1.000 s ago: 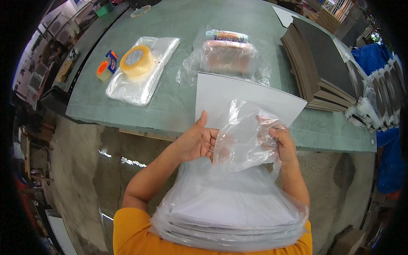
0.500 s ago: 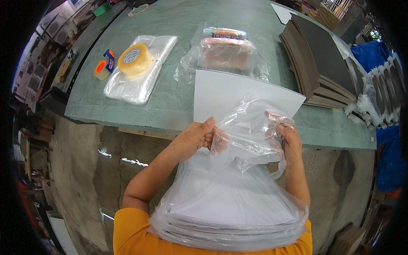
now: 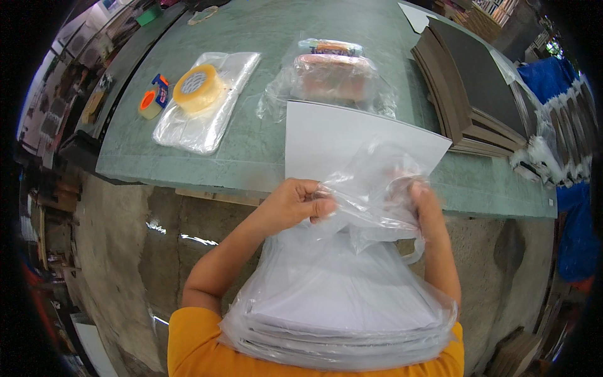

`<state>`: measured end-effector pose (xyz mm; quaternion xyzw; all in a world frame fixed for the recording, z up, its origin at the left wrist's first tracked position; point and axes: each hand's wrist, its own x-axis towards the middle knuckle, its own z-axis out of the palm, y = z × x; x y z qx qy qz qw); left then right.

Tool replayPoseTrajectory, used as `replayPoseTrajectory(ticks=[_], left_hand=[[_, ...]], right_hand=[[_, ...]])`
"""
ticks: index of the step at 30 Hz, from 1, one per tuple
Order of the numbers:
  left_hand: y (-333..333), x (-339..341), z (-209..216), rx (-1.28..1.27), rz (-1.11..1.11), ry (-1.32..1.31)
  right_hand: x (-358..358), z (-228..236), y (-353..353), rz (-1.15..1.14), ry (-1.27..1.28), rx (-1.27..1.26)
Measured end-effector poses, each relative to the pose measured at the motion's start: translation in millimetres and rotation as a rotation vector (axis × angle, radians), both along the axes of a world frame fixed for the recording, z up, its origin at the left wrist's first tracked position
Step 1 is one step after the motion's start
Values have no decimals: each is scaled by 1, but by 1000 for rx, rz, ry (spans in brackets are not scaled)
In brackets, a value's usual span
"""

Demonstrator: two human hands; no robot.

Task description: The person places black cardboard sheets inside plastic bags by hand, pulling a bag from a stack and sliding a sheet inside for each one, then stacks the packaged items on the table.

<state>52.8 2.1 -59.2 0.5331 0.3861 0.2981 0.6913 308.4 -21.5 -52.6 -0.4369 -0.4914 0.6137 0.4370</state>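
A clear plastic bag [image 3: 370,217] lies crumpled between my hands. My left hand [image 3: 292,204] pinches its left side, the thumb stretched along the film. My right hand [image 3: 428,204], slightly blurred, grips the bag's right side with curled fingers. Toward my body the same film spreads over a stack of white sheets [image 3: 342,289], whose layered edges rest close to my yellow shirt. Under the far part of the film is a flat white board [image 3: 320,135], partly on the green table [image 3: 245,132]; how far it runs beneath the plastic is hidden.
On the left, a clear tape roll [image 3: 200,87] sits on folded plastic bags [image 3: 220,129], beside an orange-and-blue tape dispenser [image 3: 152,100]. A plastic-wrapped pinkish bundle [image 3: 333,78] lies beyond the board. Thick grey-brown boards [image 3: 468,94] are stacked at right.
My left thumb has swung down and right across the film. My right hand has shifted slightly, and the crumpled top of the bag looks flatter.
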Motion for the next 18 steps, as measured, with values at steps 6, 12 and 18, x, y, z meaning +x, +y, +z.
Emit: replayPoseTrajectory(ticks=[6, 12, 18], left_hand=[[38, -86, 3, 502, 669, 447], [-11, 40, 33, 697, -92, 385], [17, 14, 13, 267, 112, 217]], right_hand=[[16, -1, 0, 454, -810, 83], [-25, 24, 8, 596, -514, 369], [20, 11, 20, 98, 488, -294]])
